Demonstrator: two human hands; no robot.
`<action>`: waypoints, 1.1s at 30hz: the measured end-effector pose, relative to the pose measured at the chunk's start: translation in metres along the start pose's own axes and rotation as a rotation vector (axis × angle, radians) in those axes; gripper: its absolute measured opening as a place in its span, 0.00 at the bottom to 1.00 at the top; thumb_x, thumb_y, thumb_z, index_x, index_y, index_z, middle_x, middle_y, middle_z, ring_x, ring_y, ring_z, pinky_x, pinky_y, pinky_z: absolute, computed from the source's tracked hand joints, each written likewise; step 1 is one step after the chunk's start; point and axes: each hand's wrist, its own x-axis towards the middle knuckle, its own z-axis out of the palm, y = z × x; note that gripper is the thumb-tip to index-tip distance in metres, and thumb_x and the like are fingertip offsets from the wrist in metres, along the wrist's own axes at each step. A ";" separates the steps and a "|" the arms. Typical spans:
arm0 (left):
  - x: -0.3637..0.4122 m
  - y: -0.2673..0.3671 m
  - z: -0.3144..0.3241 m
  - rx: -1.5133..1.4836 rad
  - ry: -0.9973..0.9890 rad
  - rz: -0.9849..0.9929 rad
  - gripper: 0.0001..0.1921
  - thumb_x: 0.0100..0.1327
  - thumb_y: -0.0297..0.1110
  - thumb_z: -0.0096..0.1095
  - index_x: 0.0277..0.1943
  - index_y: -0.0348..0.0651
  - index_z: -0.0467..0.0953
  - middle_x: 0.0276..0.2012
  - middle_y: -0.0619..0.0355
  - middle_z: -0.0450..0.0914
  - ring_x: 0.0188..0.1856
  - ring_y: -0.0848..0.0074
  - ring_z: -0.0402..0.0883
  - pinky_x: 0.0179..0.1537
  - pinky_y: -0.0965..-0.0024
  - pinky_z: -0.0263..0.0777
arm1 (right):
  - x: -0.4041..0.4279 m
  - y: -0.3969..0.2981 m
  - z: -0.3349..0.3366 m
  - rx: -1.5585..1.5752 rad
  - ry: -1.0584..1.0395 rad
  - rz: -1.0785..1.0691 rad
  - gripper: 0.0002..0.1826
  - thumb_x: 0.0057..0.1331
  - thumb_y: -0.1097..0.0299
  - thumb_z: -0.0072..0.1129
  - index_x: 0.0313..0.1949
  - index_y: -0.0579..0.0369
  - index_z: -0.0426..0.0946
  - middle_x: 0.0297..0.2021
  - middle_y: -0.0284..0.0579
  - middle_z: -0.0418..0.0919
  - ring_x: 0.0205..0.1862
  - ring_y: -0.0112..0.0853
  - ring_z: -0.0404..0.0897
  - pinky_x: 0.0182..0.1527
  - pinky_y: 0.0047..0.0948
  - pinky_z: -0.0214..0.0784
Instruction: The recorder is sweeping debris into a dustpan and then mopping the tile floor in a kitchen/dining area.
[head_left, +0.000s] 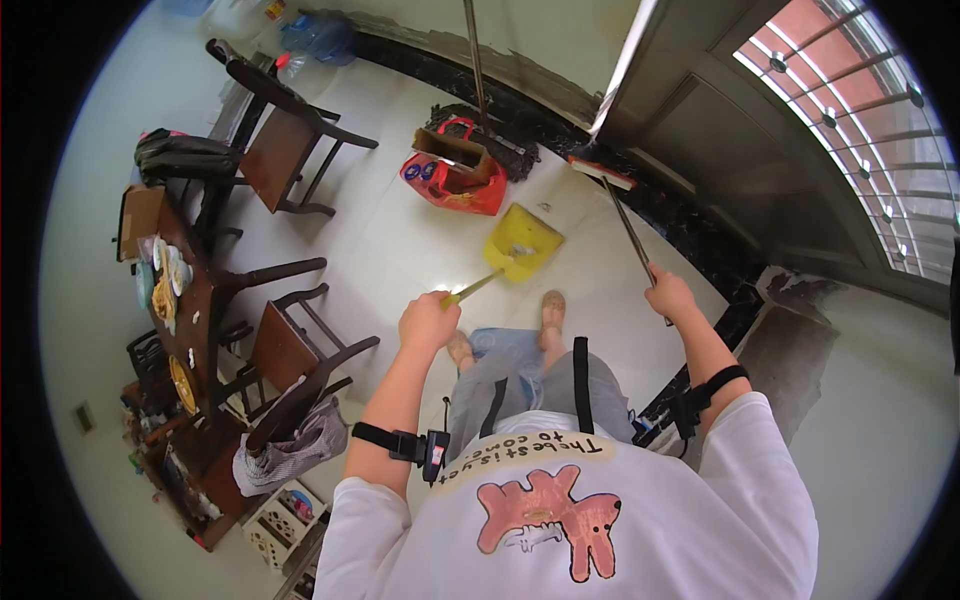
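Observation:
My left hand (429, 321) grips the handle of a yellow long-handled dustpan (510, 225), which rests on the pale tiled floor ahead of my feet. Some light-coloured litter (520, 250) lies in the pan. A few small scraps (545, 205) are on the floor just beyond its lip. In my right hand (670, 291) is the metal pole of a broom or floor squeegee (628, 221). Its flat orange-and-white head (602, 172) is by the dark skirting near the door. The fine detail of that head is too small to tell.
A red bag (480, 196) holding a cardboard box stands before a grey string mop (517, 154). To the left are wooden chairs (277, 161) and a table (196, 300) with dishes. A blue plastic bag (510, 346) hangs between my legs. A metal door (694, 127) closes the right side.

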 end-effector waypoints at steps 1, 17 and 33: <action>-0.001 -0.002 -0.002 -0.002 0.005 -0.001 0.20 0.53 0.42 0.56 0.47 0.46 0.79 0.38 0.47 0.82 0.43 0.57 0.80 0.46 0.60 0.73 | 0.003 -0.003 0.004 -0.037 -0.027 0.000 0.31 0.54 0.69 0.50 0.61 0.44 0.64 0.43 0.55 0.78 0.46 0.48 0.76 0.48 0.44 0.69; 0.009 -0.005 -0.015 0.050 0.058 -0.007 0.17 0.52 0.41 0.57 0.43 0.45 0.81 0.37 0.47 0.82 0.41 0.57 0.81 0.45 0.60 0.74 | -0.074 0.022 0.034 -0.207 -0.198 -0.121 0.34 0.54 0.66 0.51 0.63 0.34 0.61 0.41 0.54 0.79 0.44 0.50 0.77 0.48 0.44 0.70; -0.017 -0.051 -0.013 0.076 0.059 -0.003 0.18 0.51 0.41 0.58 0.45 0.46 0.81 0.36 0.47 0.82 0.40 0.57 0.81 0.44 0.59 0.74 | -0.089 0.001 0.066 -0.162 -0.317 -0.262 0.34 0.51 0.68 0.51 0.61 0.36 0.64 0.39 0.54 0.79 0.43 0.50 0.77 0.47 0.45 0.70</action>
